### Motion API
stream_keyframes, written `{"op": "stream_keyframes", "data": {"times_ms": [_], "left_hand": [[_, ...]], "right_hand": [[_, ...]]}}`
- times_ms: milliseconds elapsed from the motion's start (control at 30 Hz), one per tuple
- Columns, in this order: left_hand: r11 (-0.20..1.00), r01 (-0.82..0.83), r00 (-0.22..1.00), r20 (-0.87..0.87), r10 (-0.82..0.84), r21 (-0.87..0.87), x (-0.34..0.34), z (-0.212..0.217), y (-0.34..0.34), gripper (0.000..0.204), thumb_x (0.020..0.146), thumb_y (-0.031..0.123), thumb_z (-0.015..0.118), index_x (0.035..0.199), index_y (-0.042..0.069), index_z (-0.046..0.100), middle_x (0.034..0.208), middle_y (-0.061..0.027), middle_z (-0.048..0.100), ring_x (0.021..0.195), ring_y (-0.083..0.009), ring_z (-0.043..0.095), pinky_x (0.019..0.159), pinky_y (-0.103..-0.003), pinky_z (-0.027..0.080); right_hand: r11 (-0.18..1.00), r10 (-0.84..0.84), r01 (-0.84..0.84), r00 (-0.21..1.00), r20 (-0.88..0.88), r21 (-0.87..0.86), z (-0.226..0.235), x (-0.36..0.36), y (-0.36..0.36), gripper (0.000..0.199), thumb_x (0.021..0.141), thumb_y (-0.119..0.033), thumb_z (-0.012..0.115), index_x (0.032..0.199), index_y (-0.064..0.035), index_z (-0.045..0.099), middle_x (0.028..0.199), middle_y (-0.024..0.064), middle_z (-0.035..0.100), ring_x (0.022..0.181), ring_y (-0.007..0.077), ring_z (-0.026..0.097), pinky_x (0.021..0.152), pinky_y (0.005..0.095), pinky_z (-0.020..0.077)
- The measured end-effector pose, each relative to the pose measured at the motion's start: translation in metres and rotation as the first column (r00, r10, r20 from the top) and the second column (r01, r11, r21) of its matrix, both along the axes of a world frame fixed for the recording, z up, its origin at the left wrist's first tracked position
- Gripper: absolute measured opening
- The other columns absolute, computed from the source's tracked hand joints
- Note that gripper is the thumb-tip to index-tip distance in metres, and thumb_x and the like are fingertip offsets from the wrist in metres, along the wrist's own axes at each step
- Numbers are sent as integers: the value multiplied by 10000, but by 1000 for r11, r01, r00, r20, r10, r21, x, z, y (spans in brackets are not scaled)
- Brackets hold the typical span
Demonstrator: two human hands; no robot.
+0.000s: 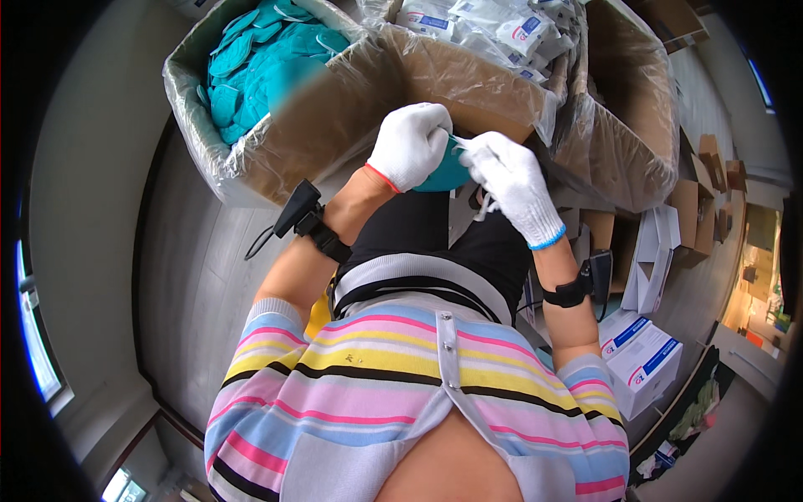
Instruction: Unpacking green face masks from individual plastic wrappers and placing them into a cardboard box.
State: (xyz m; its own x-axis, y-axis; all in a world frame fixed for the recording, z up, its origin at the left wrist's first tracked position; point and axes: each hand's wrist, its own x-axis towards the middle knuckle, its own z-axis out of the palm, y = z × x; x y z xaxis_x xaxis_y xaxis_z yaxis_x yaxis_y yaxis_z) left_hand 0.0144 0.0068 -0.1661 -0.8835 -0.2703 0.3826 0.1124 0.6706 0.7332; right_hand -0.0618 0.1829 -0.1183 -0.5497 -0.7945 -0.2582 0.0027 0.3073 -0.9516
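Both my hands wear white knit gloves and meet over my lap. My left hand (pixel 411 144) grips a teal face mask (pixel 445 171) from the left. My right hand (pixel 512 184) pinches the mask's top edge from the right, and a white strap hangs below it. Most of the mask is hidden behind my fingers. A black band with a small device sits on each wrist.
A plastic-lined cardboard box (pixel 251 159) full of teal masks stands at the upper left. A second lined box (pixel 468 71) holds white packets. A third lined box (pixel 636 125) is at the right. White and blue small cartons (pixel 644 356) lie by my right elbow.
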Motion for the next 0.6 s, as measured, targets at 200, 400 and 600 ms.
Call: {"op": "stream_keyframes", "data": {"times_ms": [200, 400, 600], "left_hand": [[896, -161, 987, 94, 134, 413, -17, -16, 19, 353, 949, 285, 491, 834, -21, 624, 748, -233, 616, 732, -395, 635, 707, -431, 499], [937, -119, 961, 200, 192, -328, -41, -54, 5, 538, 982, 429, 438, 639, 96, 687, 642, -161, 639, 638, -351, 649, 593, -458, 501], [948, 10, 900, 416, 131, -319, -28, -127, 26, 499, 987, 389, 442, 657, 88, 665, 672, -155, 649, 651, -374, 635, 618, -466, 497]], "right_hand": [[919, -134, 250, 926, 354, -306, 3, 3, -1, 260, 1005, -208, 549, 1037, 19, 672, 756, 0, 604, 532, 10, 402, 471, 175, 322], [867, -97, 449, 576, 812, -215, -78, -17, -26, 264, 1025, -223, 418, 796, -120, 500, 620, -10, 446, 430, 84, 371, 381, 239, 307], [852, -321, 514, 364, 874, 99, -147, 15, 0, 277, 989, -327, 467, 763, -170, 491, 544, -12, 444, 439, 166, 472, 376, 312, 358]]}}
